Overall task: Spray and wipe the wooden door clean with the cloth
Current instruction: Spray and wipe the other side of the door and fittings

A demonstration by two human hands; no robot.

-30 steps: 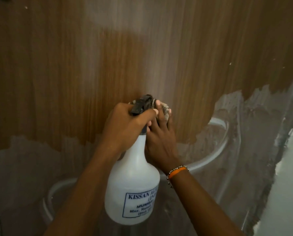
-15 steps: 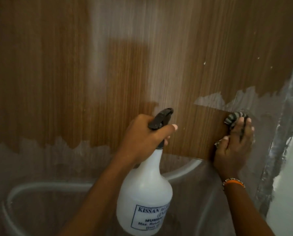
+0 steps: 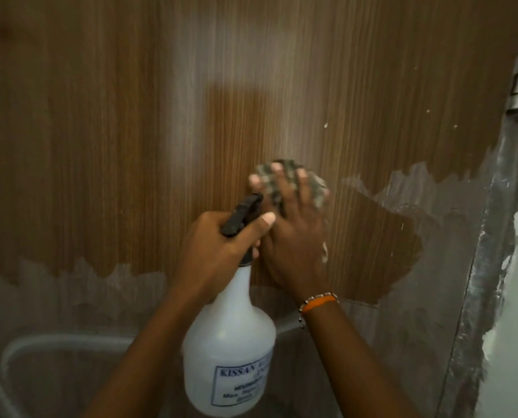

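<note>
Two hands up at the wooden door (image 3: pixel 131 146), and only one is working the surface. Right hand (image 3: pixel 293 236) has fingers spread flat, pressing the cloth (image 3: pixel 315 188) against the wood; cloth is bunched under the fingertips, poking out above and to the right of them. Left hand (image 3: pixel 218 251) is wrapped round the neck of the spray bottle (image 3: pixel 230 351), thumb across the black trigger head, nozzle aimed up at the door just left of the cloth. Key relation: the pale grey residue (image 3: pixel 450 236) sits right and below the cloth, its ragged edge near the right hand, well apart from the left. Looks like the next stroke should run rightward and down into that film. Right hand is nearer and already loaded with the cloth. Bottle stands upright, clear of that path.
</note>
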